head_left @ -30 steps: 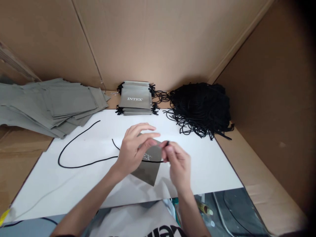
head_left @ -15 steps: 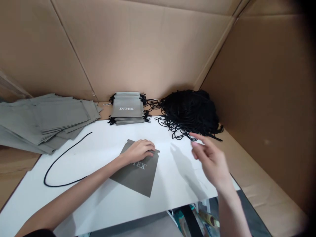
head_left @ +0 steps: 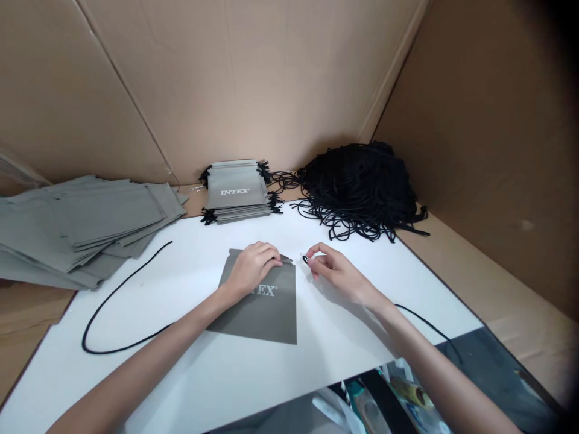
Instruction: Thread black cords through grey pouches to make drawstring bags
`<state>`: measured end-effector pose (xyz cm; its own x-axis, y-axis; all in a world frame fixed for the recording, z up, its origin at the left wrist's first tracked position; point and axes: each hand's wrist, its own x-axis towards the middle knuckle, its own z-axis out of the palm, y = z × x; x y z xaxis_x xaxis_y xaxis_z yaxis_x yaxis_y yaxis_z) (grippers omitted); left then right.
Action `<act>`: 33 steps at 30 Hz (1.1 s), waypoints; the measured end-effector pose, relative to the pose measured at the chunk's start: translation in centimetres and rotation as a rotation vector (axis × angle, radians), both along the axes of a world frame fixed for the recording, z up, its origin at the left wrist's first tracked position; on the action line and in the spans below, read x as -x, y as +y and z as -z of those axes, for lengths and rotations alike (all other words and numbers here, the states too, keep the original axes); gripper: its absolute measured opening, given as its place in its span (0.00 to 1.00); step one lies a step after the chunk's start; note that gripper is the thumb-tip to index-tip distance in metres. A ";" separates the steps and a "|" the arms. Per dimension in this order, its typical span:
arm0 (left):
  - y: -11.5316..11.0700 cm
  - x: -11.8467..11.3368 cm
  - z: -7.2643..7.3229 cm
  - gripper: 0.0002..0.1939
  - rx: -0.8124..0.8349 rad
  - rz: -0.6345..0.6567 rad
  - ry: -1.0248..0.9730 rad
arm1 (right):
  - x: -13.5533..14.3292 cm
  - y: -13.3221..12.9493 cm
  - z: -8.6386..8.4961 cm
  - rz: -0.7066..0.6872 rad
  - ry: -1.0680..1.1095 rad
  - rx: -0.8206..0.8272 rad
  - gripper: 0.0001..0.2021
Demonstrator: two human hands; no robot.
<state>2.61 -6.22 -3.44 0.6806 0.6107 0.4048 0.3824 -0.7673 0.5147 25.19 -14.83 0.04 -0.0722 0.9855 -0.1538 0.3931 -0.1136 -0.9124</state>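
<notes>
A flat grey INTEX bag (head_left: 266,319) lies on the white table, turned slightly. My left hand (head_left: 256,265) is closed on its top hem near the right corner, covering part of the lettering. Just right of that corner, my right hand (head_left: 332,271) pinches the end of a black cord (head_left: 305,259). Something small and shiny shows at the pinched tip, too small to name. Another length of black cord (head_left: 414,312) shows beyond my right forearm and hangs over the table edge. At left, a cord loop (head_left: 90,325) curves on the table and passes under my left forearm.
Loose grey bags (head_left: 108,217) are piled at the left. A stack of corded INTEX bags (head_left: 235,193) stands at the back, beside a heap of black cords (head_left: 362,187). Cardboard walls (head_left: 253,78) enclose the table (head_left: 190,386). Plastic-wrapped items (head_left: 380,404) lie below its front edge.
My right hand has moved left from beside the cord heap to the bag's top right corner, with a cord trailing behind it. My left hand stays on the hem; the bag has turned slightly.
</notes>
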 end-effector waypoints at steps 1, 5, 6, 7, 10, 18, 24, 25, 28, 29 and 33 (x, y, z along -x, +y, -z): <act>0.0 0.2 -0.1 0.10 -0.002 -0.018 -0.021 | 0.2 0.2 -0.2 -0.014 -0.009 -0.010 0.12; 0.1 0.7 -0.5 0.09 0.010 -0.103 -0.135 | 0.7 1.6 -1.8 -0.136 -0.047 -0.087 0.10; 0.2 0.8 -0.5 0.09 0.018 -0.123 -0.164 | 0.8 2.1 -2.2 -0.167 -0.053 -0.117 0.10; 0.3 1.0 -0.6 0.09 0.025 -0.140 -0.191 | 0.8 2.7 -2.6 -0.195 -0.060 -0.150 0.09; 0.6 1.3 -0.7 0.08 0.048 -0.168 -0.249 | 0.7 4.3 -3.5 -0.266 -0.111 -0.229 0.09; 0.8 1.4 -0.4 0.08 0.085 -0.119 -0.291 | 0.8 4.2 -3.1 -0.310 0.025 -0.120 0.07; 0.8 1.3 -0.2 0.09 0.094 -0.067 -0.285 | 0.6 4.2 -2.5 -0.293 0.189 0.094 0.06; 0.9 1.3 -0.2 0.09 0.091 -0.060 -0.280 | 0.6 4.2 -2.5 -0.289 0.187 0.101 0.06; 0.8 1.4 -0.1 0.09 0.086 -0.045 -0.264 | 0.8 4.0 -2.7 -0.280 0.148 0.091 0.06; 0.8 1.4 -0.1 0.08 0.084 -0.041 -0.259 | 0.8 3.9 -2.8 -0.278 0.129 0.085 0.06; 0.8 1.4 -0.1 0.08 0.072 -0.028 -0.239 | 1.0 3.6 -3.2 -0.256 0.053 0.059 0.06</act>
<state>1.19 -5.43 -3.34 0.5536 0.6606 0.5071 0.2638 -0.7167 0.6456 24.21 -11.26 3.23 -0.3270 0.9237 -0.1998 0.3681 -0.0702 -0.9271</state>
